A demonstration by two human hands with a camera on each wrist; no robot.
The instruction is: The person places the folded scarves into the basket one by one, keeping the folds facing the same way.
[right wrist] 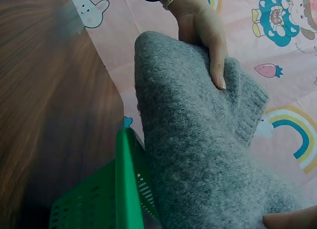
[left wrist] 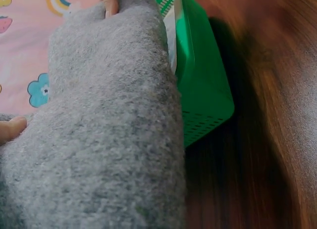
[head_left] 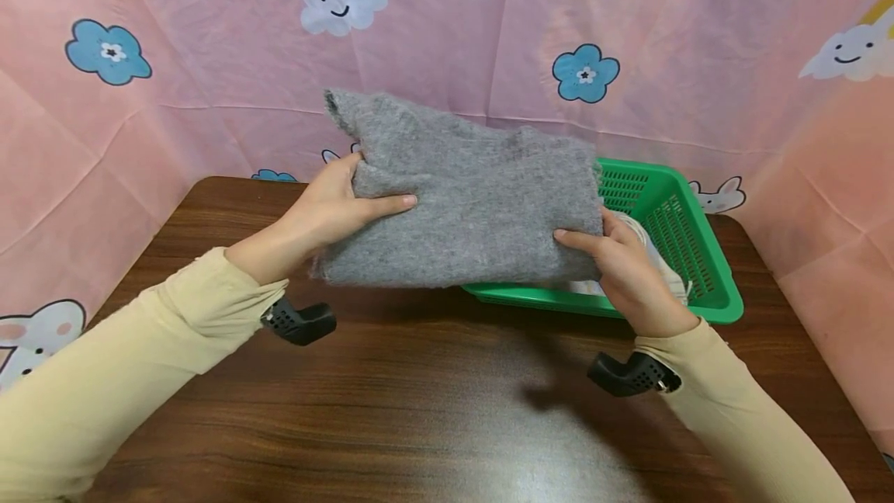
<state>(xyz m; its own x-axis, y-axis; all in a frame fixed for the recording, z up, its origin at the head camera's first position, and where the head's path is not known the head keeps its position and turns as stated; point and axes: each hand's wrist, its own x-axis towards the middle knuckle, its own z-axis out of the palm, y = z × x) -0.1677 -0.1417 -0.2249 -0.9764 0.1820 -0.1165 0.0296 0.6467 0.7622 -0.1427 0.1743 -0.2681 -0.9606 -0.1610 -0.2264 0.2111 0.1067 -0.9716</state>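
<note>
A folded grey knitted garment point(head_left: 475, 200) is held up by both hands, in front of and partly over a green plastic basket point(head_left: 705, 254). My left hand point(head_left: 342, 200) grips its left side, thumb on the near face and fingers behind. At the right side my right hand point(head_left: 625, 262) pinches it the same way, thumb in front. A ribbed band point(right wrist: 247, 105) of the garment sticks out beside the left hand in the right wrist view. White cloth point(head_left: 653, 254) lies inside the basket, much of it hidden behind the garment and the right hand.
The basket stands at the back right of a dark brown wooden table point(head_left: 419, 394). A pink printed curtain point(head_left: 447, 45) hangs behind the table and along both sides. Each wrist carries a black camera mount point(head_left: 300, 323).
</note>
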